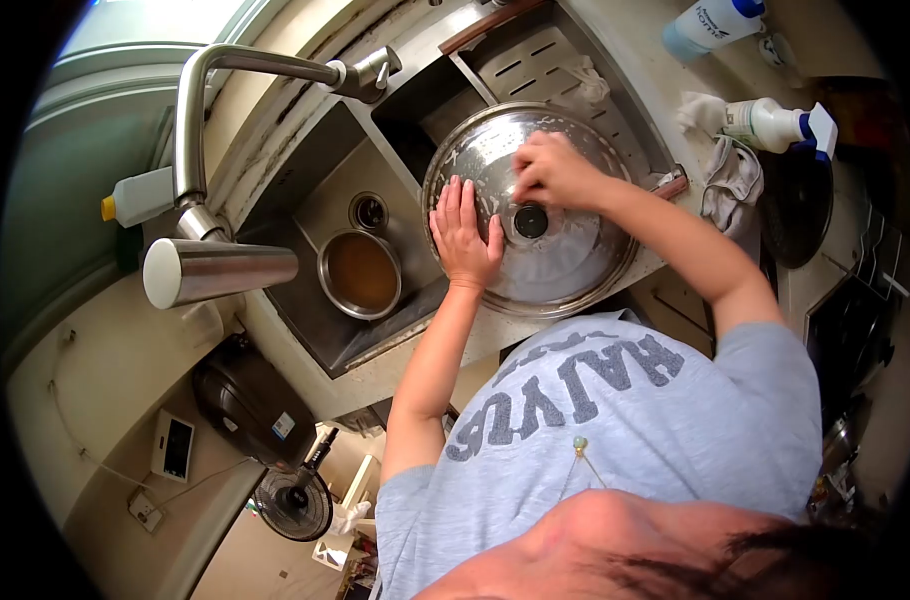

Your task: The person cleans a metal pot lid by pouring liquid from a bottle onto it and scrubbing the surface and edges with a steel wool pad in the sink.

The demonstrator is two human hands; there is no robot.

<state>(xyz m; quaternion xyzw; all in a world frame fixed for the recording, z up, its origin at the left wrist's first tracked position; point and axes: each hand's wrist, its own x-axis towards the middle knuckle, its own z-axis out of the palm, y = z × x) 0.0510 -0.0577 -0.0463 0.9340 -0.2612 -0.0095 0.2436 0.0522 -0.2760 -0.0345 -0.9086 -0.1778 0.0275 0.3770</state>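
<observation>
A large round metal pot lid (560, 265) with a black knob (530, 221) lies across the sink's front edge, its surface streaked with whitish wet marks like suds. Flat on its left part rests my left hand (465, 240), fingers stretched out. My right hand (557, 172) is curled with its fingertips down on the lid, just above the knob; whatever it may hold is hidden under the fingers. In the left basin a metal bowl (322, 270) of brownish liquid stands beside the drain (368, 211).
A steel faucet (190, 130) arches over the left basin (305, 215). On the right counter are a spray bottle (770, 124), a blue-and-white bottle (710, 27) and a crumpled cloth (732, 185). A yellow-capped bottle (142, 196) stands near the window.
</observation>
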